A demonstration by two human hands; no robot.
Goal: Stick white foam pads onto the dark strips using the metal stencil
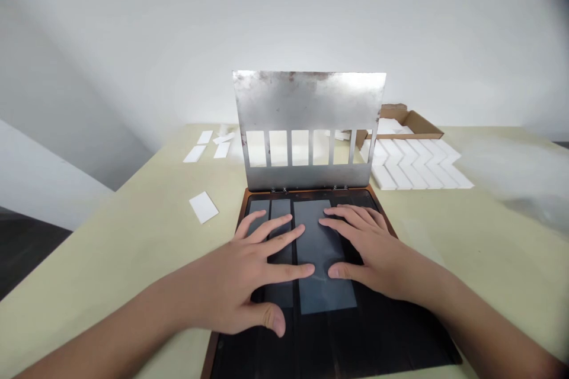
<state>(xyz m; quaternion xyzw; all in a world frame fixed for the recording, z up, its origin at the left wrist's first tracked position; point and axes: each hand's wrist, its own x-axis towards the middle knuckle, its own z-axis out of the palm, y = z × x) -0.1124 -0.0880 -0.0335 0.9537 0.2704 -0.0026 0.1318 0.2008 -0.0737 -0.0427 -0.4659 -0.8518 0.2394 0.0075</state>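
Observation:
A dark tray with a brown rim [386,213] lies on the table in front of me, and its hinged metal plate with several slots [309,108] stands upright at the far edge. Grey translucent strips [324,296] lie side by side on the dark tray bed. My left hand [249,278] rests flat on the left strips, fingers spread. My right hand [368,249] lies flat on the wider grey sheet, fingers stretched out. The fingertips of both hands almost meet near the sheet's middle. Neither hand holds anything.
White rectangular pieces [415,163] are laid in a zigzag pattern at the back right, beside an open cardboard box [418,121]. Loose white cards lie at the back left [208,145], and one lies closer [203,207]. The yellowish table [133,231] ends at the left.

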